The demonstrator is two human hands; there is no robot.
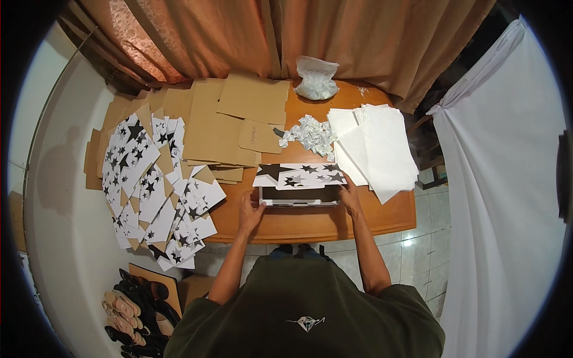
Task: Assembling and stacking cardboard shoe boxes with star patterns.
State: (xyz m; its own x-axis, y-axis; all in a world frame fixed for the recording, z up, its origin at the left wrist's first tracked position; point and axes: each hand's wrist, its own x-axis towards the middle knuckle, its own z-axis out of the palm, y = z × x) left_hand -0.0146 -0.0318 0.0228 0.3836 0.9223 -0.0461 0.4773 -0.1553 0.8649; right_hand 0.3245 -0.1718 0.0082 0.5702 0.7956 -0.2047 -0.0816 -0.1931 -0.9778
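Observation:
A white cardboard box printed with black and grey stars (300, 175) is in front of me near the table's front edge. Its lid is partly raised, and a dark gap shows between the lid and the front wall. My left hand (251, 212) grips the box's left side, thumb by the front corner. On the right side, my right hand (350, 197) holds the box near the edge of the lid. Most of the fingers of both hands are hidden behind the box's sides. What lies inside the box cannot be made out.
Flat brown cardboard sheets (215, 128) and a heap of star-printed cardboard pieces (143, 179) cover the table's left. Beyond the box lie small silvery-white packets (311, 135), with a clear plastic bag (317, 80) behind. White paper sheets (388, 146) are at right. Shoes (128, 313) stand lower left.

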